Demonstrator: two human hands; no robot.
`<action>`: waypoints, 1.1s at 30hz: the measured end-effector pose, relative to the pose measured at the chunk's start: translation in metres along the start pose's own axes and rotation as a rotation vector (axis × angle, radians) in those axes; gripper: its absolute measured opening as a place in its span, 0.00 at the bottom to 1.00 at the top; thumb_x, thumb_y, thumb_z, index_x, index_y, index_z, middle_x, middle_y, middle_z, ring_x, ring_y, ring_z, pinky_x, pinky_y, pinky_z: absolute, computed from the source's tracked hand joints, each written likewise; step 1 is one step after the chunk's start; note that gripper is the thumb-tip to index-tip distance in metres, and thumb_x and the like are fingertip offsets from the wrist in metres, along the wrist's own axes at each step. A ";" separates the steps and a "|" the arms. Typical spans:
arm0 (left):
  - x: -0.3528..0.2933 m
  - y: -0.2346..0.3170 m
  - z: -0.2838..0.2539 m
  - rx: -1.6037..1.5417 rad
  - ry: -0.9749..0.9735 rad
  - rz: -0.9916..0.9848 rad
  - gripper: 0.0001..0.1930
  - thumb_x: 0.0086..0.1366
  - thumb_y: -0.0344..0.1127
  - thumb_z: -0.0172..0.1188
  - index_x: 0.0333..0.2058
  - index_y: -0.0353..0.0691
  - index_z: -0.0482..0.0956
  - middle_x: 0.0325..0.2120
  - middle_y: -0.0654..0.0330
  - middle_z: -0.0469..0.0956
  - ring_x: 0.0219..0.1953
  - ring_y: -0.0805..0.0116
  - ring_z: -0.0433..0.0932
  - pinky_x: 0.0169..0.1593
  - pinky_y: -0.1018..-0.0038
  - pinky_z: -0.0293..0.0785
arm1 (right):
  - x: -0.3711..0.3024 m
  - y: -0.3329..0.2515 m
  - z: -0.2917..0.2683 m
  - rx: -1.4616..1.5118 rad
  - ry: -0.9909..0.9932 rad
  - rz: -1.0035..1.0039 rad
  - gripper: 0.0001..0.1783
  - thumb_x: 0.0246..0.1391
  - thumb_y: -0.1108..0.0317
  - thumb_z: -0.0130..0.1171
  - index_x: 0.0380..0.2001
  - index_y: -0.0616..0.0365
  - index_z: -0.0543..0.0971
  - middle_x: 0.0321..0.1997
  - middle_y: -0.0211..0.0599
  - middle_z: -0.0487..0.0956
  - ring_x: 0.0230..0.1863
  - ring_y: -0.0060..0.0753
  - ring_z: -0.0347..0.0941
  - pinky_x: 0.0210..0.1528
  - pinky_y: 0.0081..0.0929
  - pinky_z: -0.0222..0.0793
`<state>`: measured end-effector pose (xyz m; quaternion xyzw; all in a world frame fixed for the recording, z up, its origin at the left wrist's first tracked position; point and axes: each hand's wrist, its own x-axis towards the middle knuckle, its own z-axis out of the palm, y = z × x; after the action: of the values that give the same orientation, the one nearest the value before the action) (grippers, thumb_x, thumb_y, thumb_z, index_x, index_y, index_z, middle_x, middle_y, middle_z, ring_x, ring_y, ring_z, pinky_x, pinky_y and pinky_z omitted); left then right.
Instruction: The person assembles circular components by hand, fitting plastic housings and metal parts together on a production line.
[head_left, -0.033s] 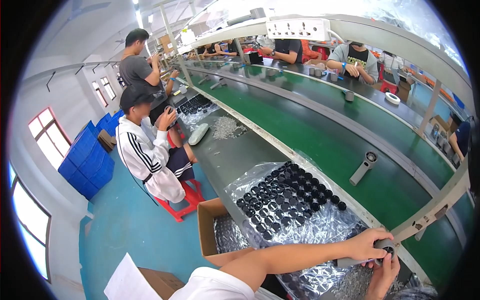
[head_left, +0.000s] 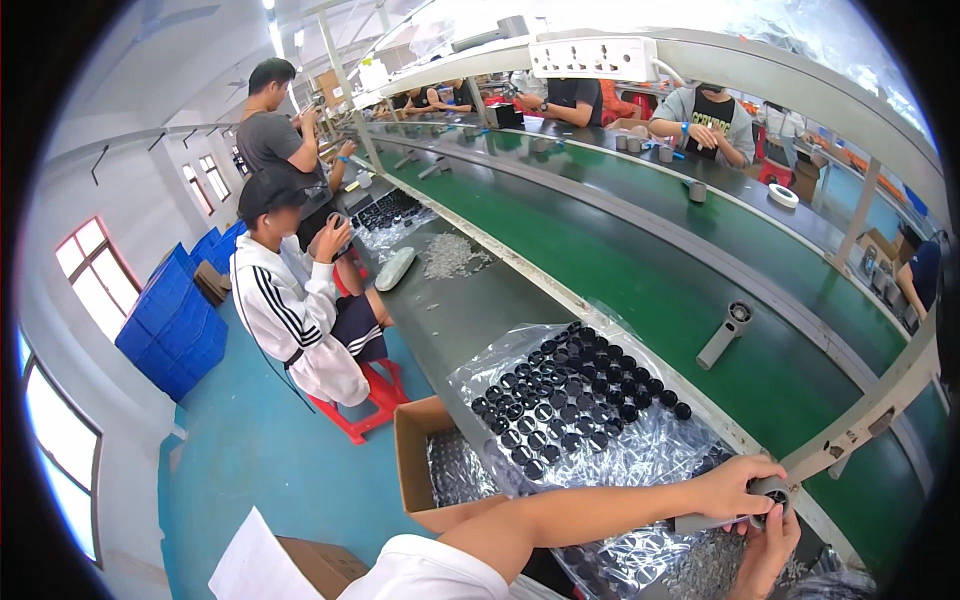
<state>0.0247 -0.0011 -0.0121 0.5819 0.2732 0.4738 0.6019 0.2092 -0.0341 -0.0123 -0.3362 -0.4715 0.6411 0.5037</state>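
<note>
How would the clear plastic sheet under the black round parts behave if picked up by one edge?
The clear plastic sheet is probably floppy, given its creases and folds. It looks thin and see-through, so likely light by itself. The black round parts appear to sit loose on it, so they might slide or spill.

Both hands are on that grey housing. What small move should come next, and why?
Probably ease the right hand slightly off the round end of the grey housing while the left hand steadies it. Fingers partly cover that dark opening, so what sits inside is hard to judge; the left hand's grip at the side looks enough to support it.
</note>
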 end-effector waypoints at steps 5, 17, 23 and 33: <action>-0.001 0.009 -0.004 -0.171 -0.048 -0.235 0.30 0.69 0.37 0.62 0.67 0.35 0.65 0.46 0.51 0.76 0.26 0.68 0.84 0.20 0.73 0.81 | 0.004 0.017 0.005 -0.029 0.236 -0.046 0.17 0.70 0.59 0.57 0.46 0.64 0.76 0.37 0.33 0.79 0.30 0.19 0.72 0.30 0.20 0.70; -0.002 0.015 -0.004 0.008 -0.067 -0.275 0.25 0.67 0.37 0.67 0.59 0.37 0.72 0.37 0.55 0.82 0.29 0.69 0.85 0.25 0.73 0.82 | -0.014 -0.022 0.016 -0.135 0.116 0.104 0.44 0.51 0.63 0.76 0.66 0.71 0.68 0.58 0.48 0.76 0.58 0.37 0.75 0.63 0.37 0.70; -0.007 0.018 -0.021 0.036 -0.028 -0.294 0.25 0.65 0.35 0.69 0.58 0.36 0.73 0.51 0.53 0.76 0.38 0.68 0.84 0.31 0.73 0.84 | 0.000 -0.022 0.030 -0.110 0.050 0.048 0.34 0.53 0.75 0.70 0.63 0.69 0.73 0.56 0.40 0.79 0.55 0.30 0.76 0.60 0.30 0.72; 0.001 0.019 -0.010 -0.172 0.029 -0.426 0.27 0.68 0.30 0.63 0.63 0.34 0.69 0.49 0.54 0.77 0.40 0.66 0.84 0.32 0.70 0.87 | -0.002 0.002 0.004 0.084 0.085 0.020 0.32 0.63 0.67 0.64 0.67 0.67 0.68 0.63 0.44 0.76 0.64 0.32 0.72 0.67 0.32 0.66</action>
<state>0.0114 0.0017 0.0044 0.4508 0.3571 0.3657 0.7318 0.2055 -0.0372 -0.0130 -0.3465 -0.4189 0.6503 0.5306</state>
